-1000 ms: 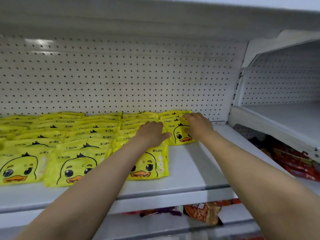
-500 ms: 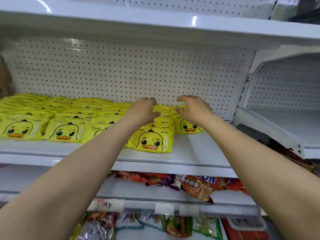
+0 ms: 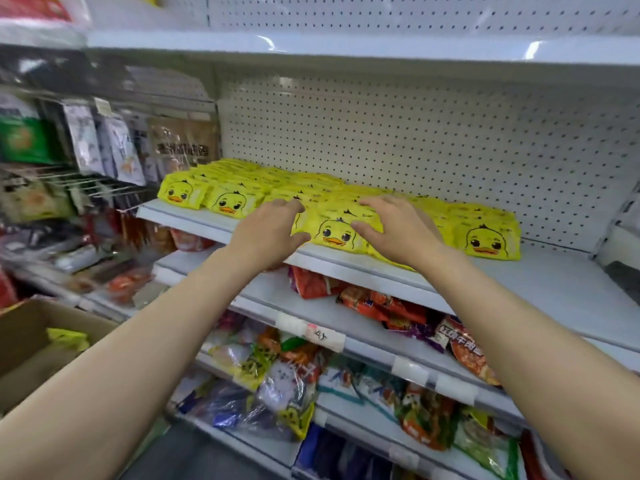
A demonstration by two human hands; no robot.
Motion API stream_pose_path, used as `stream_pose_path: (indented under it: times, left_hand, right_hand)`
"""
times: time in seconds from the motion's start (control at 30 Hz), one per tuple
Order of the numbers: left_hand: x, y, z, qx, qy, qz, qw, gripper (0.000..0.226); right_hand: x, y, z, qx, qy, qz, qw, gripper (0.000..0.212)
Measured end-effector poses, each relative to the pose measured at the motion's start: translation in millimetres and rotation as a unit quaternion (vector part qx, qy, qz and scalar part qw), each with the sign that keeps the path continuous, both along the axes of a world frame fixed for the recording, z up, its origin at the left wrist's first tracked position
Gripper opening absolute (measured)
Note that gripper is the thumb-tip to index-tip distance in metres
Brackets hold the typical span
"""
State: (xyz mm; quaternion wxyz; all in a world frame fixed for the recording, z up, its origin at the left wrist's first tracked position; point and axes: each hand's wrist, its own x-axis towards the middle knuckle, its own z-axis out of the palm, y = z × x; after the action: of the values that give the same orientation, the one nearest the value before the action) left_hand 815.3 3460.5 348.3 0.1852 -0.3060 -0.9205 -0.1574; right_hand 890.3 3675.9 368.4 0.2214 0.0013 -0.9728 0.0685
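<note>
Several yellow duck-face packets point(image 3: 228, 201) lie in rows on a white shelf point(image 3: 540, 282) with a pegboard back. My left hand point(image 3: 268, 232) hovers in front of the shelf edge, fingers spread and relaxed, just left of a front duck packet point(image 3: 334, 233). On the other side of that packet is my right hand point(image 3: 398, 228), likewise spread, its fingers over the packet's top right and holding nothing. Another duck packet point(image 3: 488, 240) lies at the right end of the row.
Lower shelves point(image 3: 374, 344) carry red and mixed snack bags with white price tags. A cardboard box point(image 3: 31, 341) with a yellow packet inside stands at lower left. Hanging packets on wire hooks point(image 3: 100, 143) fill the left bay. The right part of the duck shelf is bare.
The view has pulled back and swung left, showing more shelves and the box. Both hands have drawn back from the rear of the shelf to its front edge, either side of a front packet.
</note>
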Motion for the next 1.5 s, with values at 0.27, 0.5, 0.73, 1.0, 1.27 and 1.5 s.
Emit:
stream_pose_path:
  times: [0.27, 0.5, 0.73, 1.0, 1.27, 1.5]
  left_hand:
    - [-31, -149, -21, -0.027, 0.011, 0.079, 0.996, 0.054]
    - [-96, -296, -32, -0.055, -0.005, 0.141, 0.988, 0.054]
    - [-160, -419, -60, -0.063, -0.052, 0.187, 0.979, 0.055]
    - [-250, -506, -122, -0.08, -0.113, 0.228, 0.964, 0.053]
    - [-372, -558, -206, -0.082, -0.197, 0.242, 0.946, 0.043]
    - [-431, -584, -320, -0.077, -0.332, 0.248, 0.907, 0.048]
  right_hand:
    - [-67, -151, -21, 0.018, -0.019, 0.11, 0.994, 0.052]
    - [-157, -302, -40, 0.021, -0.031, 0.151, 0.988, 0.052]
    - [-237, -424, -72, -0.016, -0.09, 0.194, 0.977, 0.05]
    - [-352, -509, -136, 0.006, -0.169, 0.233, 0.958, 0.051]
    - [-487, -568, -232, -0.015, -0.287, 0.25, 0.924, 0.05]
    - [-545, -592, -347, -0.06, -0.438, 0.242, 0.864, 0.051]
